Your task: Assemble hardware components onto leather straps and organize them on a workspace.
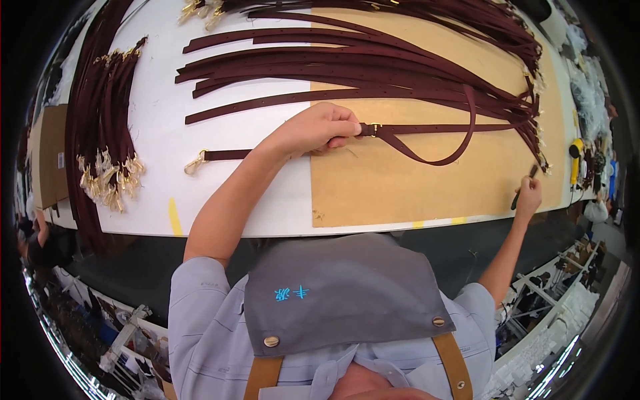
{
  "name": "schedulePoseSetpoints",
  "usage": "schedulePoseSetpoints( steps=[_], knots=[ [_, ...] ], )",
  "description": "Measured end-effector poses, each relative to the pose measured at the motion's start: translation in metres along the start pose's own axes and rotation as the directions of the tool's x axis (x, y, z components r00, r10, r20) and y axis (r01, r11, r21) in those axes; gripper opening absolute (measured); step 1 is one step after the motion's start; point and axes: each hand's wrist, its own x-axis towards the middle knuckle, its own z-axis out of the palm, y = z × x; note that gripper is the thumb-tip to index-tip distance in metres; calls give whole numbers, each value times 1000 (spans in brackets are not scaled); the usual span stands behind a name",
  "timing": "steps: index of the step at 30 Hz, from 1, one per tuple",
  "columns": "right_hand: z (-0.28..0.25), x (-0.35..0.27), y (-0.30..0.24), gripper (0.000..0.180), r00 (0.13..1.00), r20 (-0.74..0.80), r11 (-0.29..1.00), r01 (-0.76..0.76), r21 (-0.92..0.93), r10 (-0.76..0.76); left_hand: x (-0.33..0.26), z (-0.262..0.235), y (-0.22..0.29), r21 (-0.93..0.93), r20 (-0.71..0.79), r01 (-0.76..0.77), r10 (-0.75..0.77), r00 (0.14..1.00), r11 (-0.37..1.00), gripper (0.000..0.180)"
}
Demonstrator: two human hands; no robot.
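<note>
Left hand [320, 130] pins maroon strap [433, 128]; right hand [529, 195] grips dark tool [524, 187].

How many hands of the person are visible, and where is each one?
2. The left hand presses on a dark red strap near its gold buckle, on the brown board. The right hand holds a dark tool at the board's right edge.

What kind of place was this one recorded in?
Probably a leather-goods workshop. Long dark maroon leather straps with gold metal clasps cover a white worktable with a brown cutting board; the left hand pins one strap.
</note>
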Motion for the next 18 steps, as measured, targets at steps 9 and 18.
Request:
schedulePoseSetpoints(
  steps=[9, 18],
  knots=[
    [-12, -21, -24, 31, 897, 413, 347, -340, 874, -160, -2, 5, 27, 73, -75, -53, 58, 995, 996, 15],
    [-5, -110, -292, 49, 536, 473, 711, 593, 378, -699, -8, 18, 51, 132, -88, -50, 62, 994, 990, 14]
  ],
)
